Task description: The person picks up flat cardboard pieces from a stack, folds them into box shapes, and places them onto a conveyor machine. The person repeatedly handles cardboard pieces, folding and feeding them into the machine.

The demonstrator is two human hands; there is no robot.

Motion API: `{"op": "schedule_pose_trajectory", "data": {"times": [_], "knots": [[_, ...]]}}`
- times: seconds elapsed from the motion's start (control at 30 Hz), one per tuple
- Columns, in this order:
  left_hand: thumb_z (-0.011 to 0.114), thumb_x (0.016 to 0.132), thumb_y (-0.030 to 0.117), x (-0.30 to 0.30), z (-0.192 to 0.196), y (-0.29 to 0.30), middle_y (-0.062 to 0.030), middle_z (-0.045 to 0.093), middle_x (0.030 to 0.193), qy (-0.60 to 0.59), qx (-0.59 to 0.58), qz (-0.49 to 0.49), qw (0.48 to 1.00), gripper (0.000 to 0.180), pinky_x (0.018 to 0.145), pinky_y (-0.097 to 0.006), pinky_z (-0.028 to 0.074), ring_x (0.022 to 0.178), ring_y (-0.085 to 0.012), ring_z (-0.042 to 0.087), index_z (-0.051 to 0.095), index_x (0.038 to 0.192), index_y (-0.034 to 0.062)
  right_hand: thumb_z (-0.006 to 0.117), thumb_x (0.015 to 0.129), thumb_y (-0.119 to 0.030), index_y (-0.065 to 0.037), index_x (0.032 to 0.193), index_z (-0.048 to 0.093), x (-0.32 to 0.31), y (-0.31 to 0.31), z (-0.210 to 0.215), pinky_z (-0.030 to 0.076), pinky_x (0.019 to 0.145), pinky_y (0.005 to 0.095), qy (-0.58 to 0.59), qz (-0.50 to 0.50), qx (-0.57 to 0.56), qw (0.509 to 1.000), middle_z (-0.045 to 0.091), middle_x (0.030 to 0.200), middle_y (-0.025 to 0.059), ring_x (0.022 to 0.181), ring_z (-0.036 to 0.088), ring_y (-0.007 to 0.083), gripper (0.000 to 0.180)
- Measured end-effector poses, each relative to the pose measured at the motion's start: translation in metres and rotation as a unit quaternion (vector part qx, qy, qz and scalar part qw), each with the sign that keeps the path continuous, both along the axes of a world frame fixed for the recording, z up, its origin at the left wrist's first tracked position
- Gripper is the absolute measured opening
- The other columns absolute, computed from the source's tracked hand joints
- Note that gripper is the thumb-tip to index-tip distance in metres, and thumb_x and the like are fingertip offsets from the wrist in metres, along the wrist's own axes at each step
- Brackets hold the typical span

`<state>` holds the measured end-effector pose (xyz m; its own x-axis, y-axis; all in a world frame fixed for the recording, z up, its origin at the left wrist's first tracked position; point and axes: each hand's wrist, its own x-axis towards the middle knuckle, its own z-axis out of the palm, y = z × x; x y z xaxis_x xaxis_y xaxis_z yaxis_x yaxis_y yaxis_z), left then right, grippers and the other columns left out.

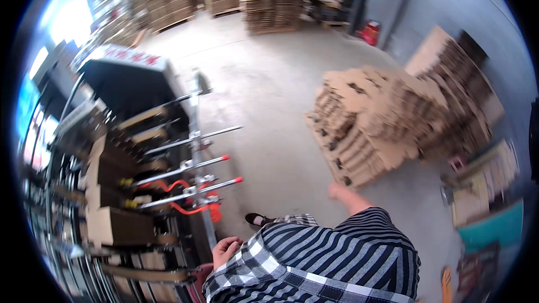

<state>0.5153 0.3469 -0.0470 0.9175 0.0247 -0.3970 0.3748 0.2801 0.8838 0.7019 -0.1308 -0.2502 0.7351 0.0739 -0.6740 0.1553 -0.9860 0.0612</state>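
Note:
My left hand (226, 251) is low beside the metal rail of a machine (200, 151), close to my checked shirt. Its fingers are curled in, and I see nothing held in them. Out to the right, my right hand (338, 191) reaches forward at the near corner of a large pile of flat brown cardboard (370, 129). That hand is smeared by motion, so its fingers do not show clearly. Whether it touches the cardboard, I cannot tell. On the machine, folded brown cardboard pieces (120, 225) stand among belts and rollers.
Metal rods with red tips (224, 158) jut from the machine over the floor, near orange hoses (188, 209). More cardboard (460, 78) leans at the right wall. Tall cardboard stacks (272, 0) line the back. A red object (370, 32) stands by a pillar, and a teal panel (494, 227) lies right.

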Motion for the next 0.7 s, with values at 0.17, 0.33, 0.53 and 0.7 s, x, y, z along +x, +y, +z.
{"op": "schedule_pose_trajectory", "data": {"times": [0.17,0.33,0.53,0.7], "knots": [[0.057,0.083,0.000,0.040,0.008,-0.045,-0.0073,0.065,0.088,-0.036,0.058,-0.130,0.989,0.015,0.074,-0.023,0.046,0.080,-0.0115,0.059,0.062,0.098,-0.0029,0.066,0.070,-0.026,-0.011,0.103,0.066,-0.204,-0.006,0.130,0.049,0.072,0.0411,0.113,-0.093,0.176,0.973,0.066,0.093,0.0152,0.086,0.063,0.0305,0.036],[0.059,0.083,0.001,0.083,0.012,-0.101,-0.0079,0.065,0.093,-0.060,0.027,-0.218,0.974,0.019,0.080,-0.025,0.046,0.086,-0.0131,0.060,0.060,0.101,-0.0033,0.057,0.073,-0.033,-0.011,0.090,0.068,-0.192,-0.051,0.002,0.049,0.071,0.0415,0.233,-0.122,0.110,0.958,0.066,0.088,0.0150,0.080,0.063,0.0313,0.030],[0.063,0.082,0.003,0.117,-0.007,-0.151,-0.0109,0.065,0.097,-0.008,0.068,-0.259,0.964,0.024,0.080,-0.026,0.048,0.087,-0.0148,0.062,0.058,0.104,-0.0047,0.059,0.071,-0.035,-0.010,0.088,0.068,-0.101,-0.081,0.034,0.049,0.072,0.0408,-0.002,-0.107,0.187,0.977,0.066,0.088,0.0135,0.082,0.063,0.0307,0.032],[0.065,0.081,0.005,0.166,-0.003,-0.227,-0.0105,0.066,0.097,-0.016,0.082,-0.291,0.953,0.025,0.079,-0.027,0.048,0.088,-0.0149,0.062,0.060,0.104,-0.0047,0.064,0.068,-0.032,-0.009,0.091,0.067,-0.068,-0.129,0.039,0.049,0.073,0.0409,-0.050,-0.223,0.308,0.923,0.066,0.088,0.0148,0.083,0.062,0.0320,0.032]]}}
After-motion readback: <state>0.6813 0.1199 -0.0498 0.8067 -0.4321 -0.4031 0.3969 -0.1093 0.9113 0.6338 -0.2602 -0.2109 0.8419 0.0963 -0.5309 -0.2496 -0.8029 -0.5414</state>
